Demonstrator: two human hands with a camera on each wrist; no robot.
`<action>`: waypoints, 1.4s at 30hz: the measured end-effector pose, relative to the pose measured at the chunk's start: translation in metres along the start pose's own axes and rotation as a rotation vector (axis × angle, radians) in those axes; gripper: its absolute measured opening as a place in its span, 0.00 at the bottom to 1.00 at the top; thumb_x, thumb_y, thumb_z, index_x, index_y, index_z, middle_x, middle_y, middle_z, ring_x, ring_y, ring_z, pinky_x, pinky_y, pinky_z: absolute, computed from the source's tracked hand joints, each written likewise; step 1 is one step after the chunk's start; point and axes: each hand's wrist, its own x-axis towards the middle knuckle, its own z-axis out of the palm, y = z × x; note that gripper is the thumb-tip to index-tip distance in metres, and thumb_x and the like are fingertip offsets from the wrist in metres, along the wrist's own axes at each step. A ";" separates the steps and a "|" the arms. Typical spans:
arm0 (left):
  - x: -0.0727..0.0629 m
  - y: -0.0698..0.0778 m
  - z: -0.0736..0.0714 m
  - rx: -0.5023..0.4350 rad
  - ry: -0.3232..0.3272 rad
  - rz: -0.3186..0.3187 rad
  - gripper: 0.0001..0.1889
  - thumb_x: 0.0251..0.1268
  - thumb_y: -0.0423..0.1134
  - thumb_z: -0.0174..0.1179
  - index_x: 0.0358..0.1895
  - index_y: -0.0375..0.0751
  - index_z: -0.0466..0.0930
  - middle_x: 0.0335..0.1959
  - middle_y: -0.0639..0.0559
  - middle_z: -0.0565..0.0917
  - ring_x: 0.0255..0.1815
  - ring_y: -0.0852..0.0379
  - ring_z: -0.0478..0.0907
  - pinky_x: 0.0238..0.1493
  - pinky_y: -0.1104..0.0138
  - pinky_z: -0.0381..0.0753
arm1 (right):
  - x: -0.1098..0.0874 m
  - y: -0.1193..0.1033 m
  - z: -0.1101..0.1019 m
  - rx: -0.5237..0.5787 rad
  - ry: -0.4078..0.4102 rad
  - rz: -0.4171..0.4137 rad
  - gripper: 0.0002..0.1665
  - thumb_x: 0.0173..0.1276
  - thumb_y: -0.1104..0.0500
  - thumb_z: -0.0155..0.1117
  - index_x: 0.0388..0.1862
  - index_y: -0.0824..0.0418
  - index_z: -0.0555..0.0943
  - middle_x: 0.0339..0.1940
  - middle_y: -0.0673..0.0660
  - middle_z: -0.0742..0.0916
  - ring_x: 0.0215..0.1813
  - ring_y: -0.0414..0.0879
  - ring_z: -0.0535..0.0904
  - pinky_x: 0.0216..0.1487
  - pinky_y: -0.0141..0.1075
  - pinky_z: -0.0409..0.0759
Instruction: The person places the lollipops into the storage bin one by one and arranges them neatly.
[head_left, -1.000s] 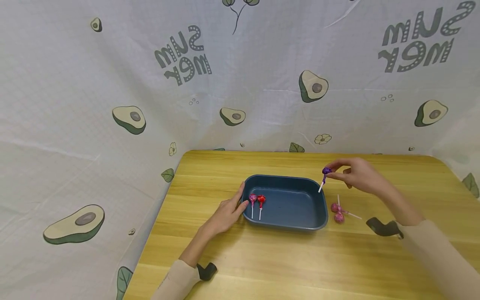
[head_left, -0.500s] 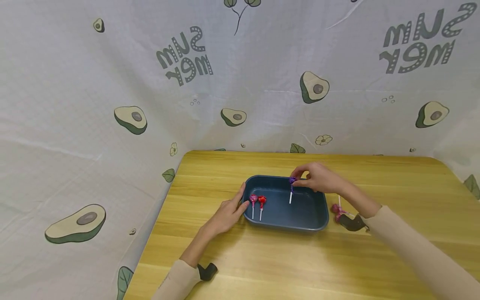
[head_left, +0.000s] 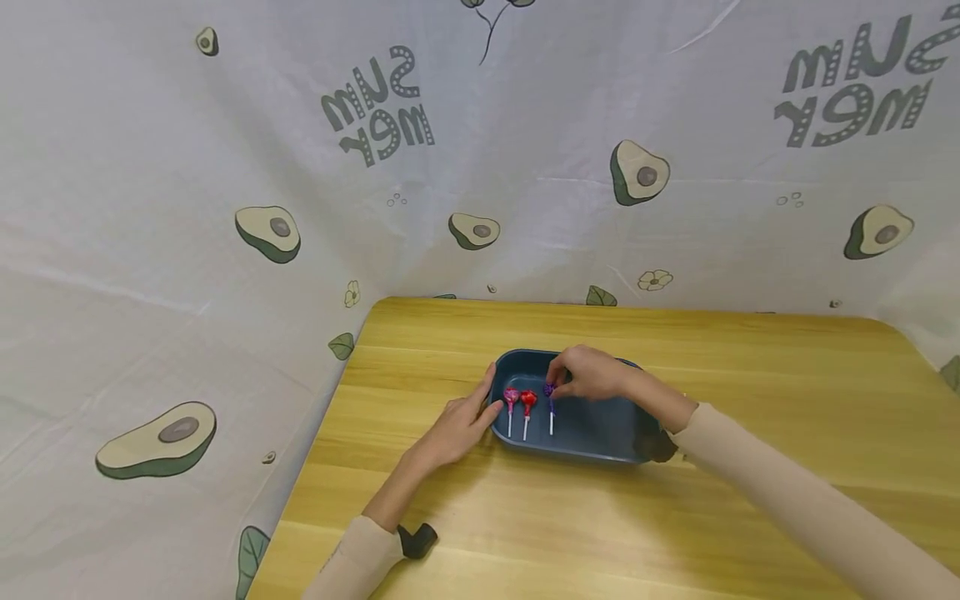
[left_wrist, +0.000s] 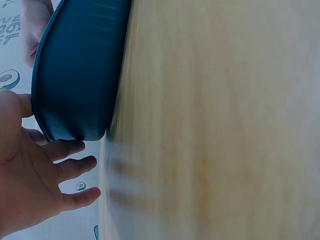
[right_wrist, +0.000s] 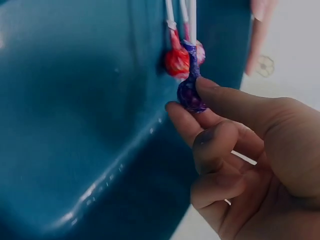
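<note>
My right hand (head_left: 594, 373) pinches a purple-wrapped lollipop (head_left: 552, 410) by its candy head, over the inside of a dark blue rectangular tray (head_left: 600, 446). In the right wrist view, thumb and fingertip meet on the purple head, its white stick pointing away. To its left in the tray lie a red lollipop (head_left: 528, 400) and a pink lollipop (head_left: 512, 397), sticks towards the near side. My left hand (head_left: 448, 433) rests at the tray's left end, thumb at the rim and fingers fairly straight along the outside wall, as the left wrist view (left_wrist: 30, 170) shows.
The tray stands on a light wooden table (head_left: 510, 533). A white cloth (head_left: 360, 217) printed with avocados hangs behind and to the left. My right forearm (head_left: 720, 442) crosses the tray's right end, hiding most of the table spot just beyond it.
My right hand has carried the purple lollipop leftwards from beyond the tray's right rim to beside the red one, and lower. The left hand stays put. My right arm now covers the two pink lollipops outside.
</note>
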 end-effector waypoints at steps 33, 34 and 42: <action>0.001 0.000 0.000 0.012 0.001 -0.010 0.36 0.85 0.55 0.42 0.86 0.51 0.41 0.82 0.45 0.61 0.79 0.44 0.67 0.81 0.48 0.64 | 0.017 0.002 0.010 0.034 -0.133 0.082 0.10 0.68 0.57 0.74 0.43 0.62 0.86 0.32 0.51 0.91 0.15 0.40 0.80 0.33 0.31 0.84; 0.001 0.000 0.000 0.015 0.000 -0.011 0.36 0.85 0.56 0.42 0.86 0.51 0.41 0.82 0.45 0.62 0.79 0.44 0.67 0.81 0.48 0.63 | 0.017 0.002 0.010 0.038 -0.135 0.084 0.11 0.68 0.57 0.74 0.43 0.62 0.86 0.31 0.51 0.91 0.15 0.40 0.80 0.32 0.31 0.84; 0.000 0.000 0.000 0.016 -0.002 -0.019 0.36 0.85 0.57 0.41 0.86 0.52 0.40 0.81 0.45 0.63 0.79 0.44 0.68 0.81 0.47 0.63 | 0.014 0.002 0.007 0.054 -0.133 0.090 0.14 0.70 0.55 0.73 0.47 0.63 0.85 0.30 0.49 0.90 0.15 0.41 0.81 0.35 0.33 0.84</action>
